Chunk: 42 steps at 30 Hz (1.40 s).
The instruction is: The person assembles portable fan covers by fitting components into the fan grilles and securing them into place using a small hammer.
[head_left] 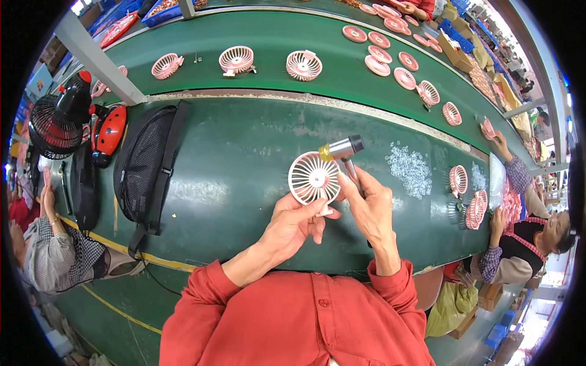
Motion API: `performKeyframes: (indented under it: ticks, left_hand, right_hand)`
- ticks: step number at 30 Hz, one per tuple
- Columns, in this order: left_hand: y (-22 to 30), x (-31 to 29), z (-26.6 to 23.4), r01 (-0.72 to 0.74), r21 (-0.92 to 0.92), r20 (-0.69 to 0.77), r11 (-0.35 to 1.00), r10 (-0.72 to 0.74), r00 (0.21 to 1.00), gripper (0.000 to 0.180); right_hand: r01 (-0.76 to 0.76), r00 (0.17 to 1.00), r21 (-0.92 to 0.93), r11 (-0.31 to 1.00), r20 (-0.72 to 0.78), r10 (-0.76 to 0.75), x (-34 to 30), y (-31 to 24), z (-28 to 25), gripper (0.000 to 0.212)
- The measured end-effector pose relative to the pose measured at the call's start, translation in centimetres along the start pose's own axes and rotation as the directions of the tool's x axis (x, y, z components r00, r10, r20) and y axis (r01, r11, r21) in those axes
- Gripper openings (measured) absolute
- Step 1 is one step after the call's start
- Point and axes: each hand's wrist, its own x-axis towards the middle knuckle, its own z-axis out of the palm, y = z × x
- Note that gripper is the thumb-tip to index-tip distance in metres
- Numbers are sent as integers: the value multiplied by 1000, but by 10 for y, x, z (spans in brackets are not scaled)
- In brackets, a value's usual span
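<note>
My left hand [284,233] is closed on the lower edge of a round pink fan cage [303,178], with its slatted face turned up above the green table. In my right hand [373,212] is a small hammer [339,149] with a yellow and black head, its fingers wrapped round the handle. The hammer head lies over the cage's upper right rim; I cannot tell whether they touch. Most of the handle is hidden by my right hand. Right of that hand a pile of small clear rings [408,171] is spread on the table.
A black mesh bag [143,168], a red ladybird-shaped item [110,135] and a black fan [55,116] stand at the left. Across the far side a green conveyor belt [198,38] carries several pink fan cages [236,60]. Two cages [476,210] lie near a co-worker [525,238] at right.
</note>
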Motion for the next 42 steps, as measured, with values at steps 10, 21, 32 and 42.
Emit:
performKeyframes:
  ticks: [10,21,32,42]
  left_hand:
    - [1,2,-19,-48,28,10,998,48,999,25]
    - [12,-3,-24,-96,172,34,980,91,995,30]
    - [19,-2,-31,-9,168,17,986,6,1000,30]
    - [20,4,-30,183,51,-108,982,-177,978,32]
  right_hand:
    - [-407,880,335,850,394,266,-35,23,8,30]
    - [-101,964,-4,995,246,99,-33,7,-2,22]
    - [83,993,-217,973,99,-63,-34,12,-6,18]
    - [402,915,-349,847,182,-359,-27,18,34,31]
